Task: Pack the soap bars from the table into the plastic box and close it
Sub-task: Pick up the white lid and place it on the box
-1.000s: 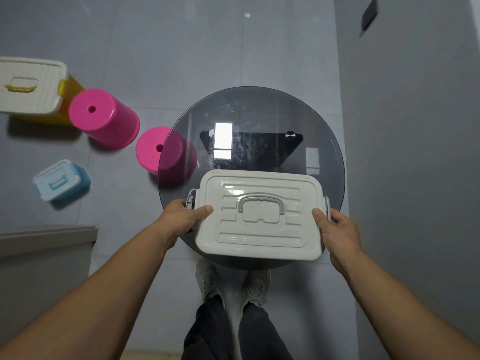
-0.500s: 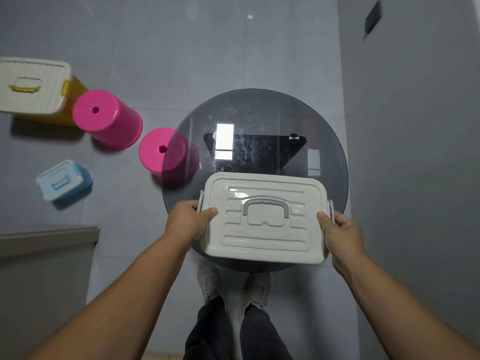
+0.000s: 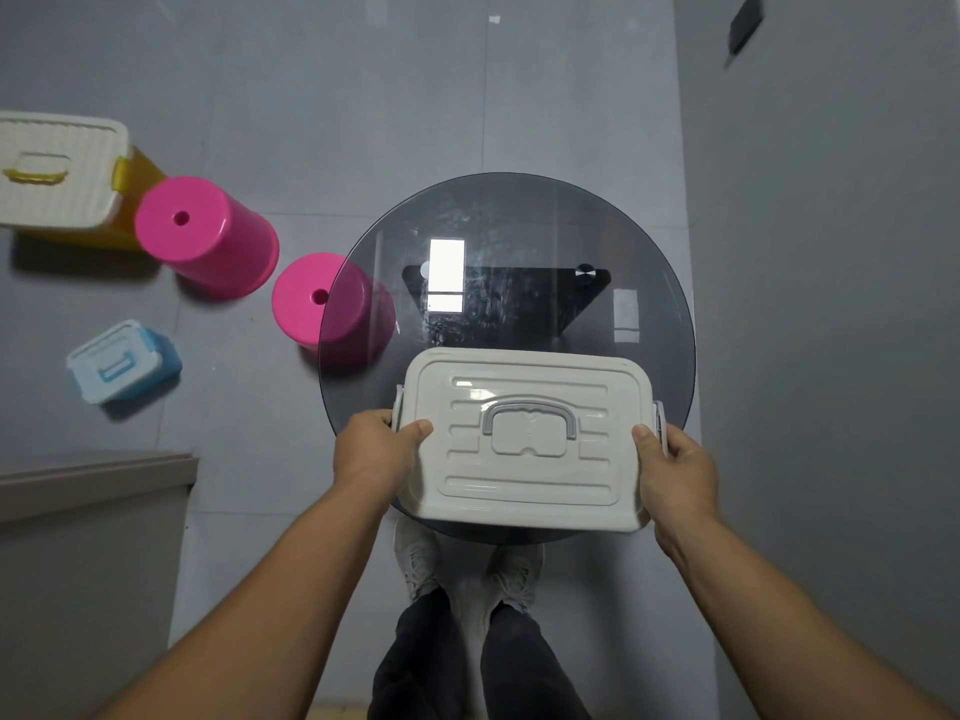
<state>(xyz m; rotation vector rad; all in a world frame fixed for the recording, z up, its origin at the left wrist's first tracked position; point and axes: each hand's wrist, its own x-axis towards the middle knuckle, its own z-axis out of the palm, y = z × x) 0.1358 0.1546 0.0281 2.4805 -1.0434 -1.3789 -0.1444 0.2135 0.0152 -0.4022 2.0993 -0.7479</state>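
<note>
The plastic box (image 3: 524, 439), lid on, is at lower centre, overhanging the near edge of the glass worktop (image 3: 519, 210). The left hand (image 3: 371, 452) and right hand (image 3: 675, 475) grip its ends; let go there, it could tip to the floor (image 3: 311, 96).

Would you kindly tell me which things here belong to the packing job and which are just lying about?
Job: white plastic box, lid on, gripped by left hand and right hand; glass table.
Lying about: pink stool, second pink stool, blue box, yellow box.
</note>
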